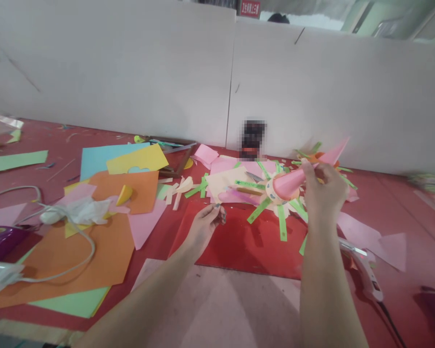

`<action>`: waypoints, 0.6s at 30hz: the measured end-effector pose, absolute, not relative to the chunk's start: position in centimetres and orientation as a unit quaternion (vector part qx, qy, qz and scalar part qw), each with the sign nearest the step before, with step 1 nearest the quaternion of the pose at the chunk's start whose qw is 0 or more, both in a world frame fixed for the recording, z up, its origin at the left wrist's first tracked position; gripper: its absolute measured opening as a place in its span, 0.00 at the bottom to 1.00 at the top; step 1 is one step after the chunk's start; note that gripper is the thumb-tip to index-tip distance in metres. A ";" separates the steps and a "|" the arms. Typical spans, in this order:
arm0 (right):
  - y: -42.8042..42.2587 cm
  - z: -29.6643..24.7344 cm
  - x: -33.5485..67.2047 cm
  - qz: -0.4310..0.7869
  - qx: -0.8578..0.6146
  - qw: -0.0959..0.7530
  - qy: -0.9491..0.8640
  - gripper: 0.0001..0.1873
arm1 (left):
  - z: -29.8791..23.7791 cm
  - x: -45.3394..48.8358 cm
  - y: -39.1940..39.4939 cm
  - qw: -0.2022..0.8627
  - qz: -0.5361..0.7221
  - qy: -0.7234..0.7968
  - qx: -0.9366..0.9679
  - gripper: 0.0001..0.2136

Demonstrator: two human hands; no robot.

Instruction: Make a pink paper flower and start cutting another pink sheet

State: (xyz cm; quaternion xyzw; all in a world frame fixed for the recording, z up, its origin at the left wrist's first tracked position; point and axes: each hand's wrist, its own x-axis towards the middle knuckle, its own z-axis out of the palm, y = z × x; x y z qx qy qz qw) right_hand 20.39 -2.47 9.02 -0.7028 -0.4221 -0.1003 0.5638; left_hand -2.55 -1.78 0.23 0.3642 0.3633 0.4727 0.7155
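My right hand (324, 191) is closed around the upper part of a pink paper cone (290, 182), which tilts up to the right. The cone's wide end meets a pale patterned paper ring (271, 191). Green paper strips (282, 224) with small star marks spread out from around that ring. Over the red board (239, 241), my left hand (208, 222) is closed with thumb and fingertips pinched together. Whatever it may hold is too small to make out. It is apart from the cone.
Orange paper sheets (94, 256), a white cable (89, 237) and a yellow half-round piece (124, 195) lie at the left. A utility knife (351, 247) and a corded tool (371, 280) lie at the right. A white partition (148, 72) stands behind.
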 end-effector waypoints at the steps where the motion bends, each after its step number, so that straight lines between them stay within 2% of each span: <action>1: -2.5 9.0 20.5 -0.112 -0.700 0.562 -0.425 0.17 | 0.2 -2.6 -1.7 0.716 0.475 0.361 0.361 0.07; 10: -2.4 8.6 20.3 -0.093 -0.715 0.537 -0.439 0.18 | 0.4 -2.9 -1.6 0.766 0.463 0.320 0.311 0.05; 18: -2.2 8.3 20.2 -0.058 -0.711 0.538 -0.449 0.18 | 0.8 -2.9 -2.1 0.762 0.386 0.331 0.401 0.08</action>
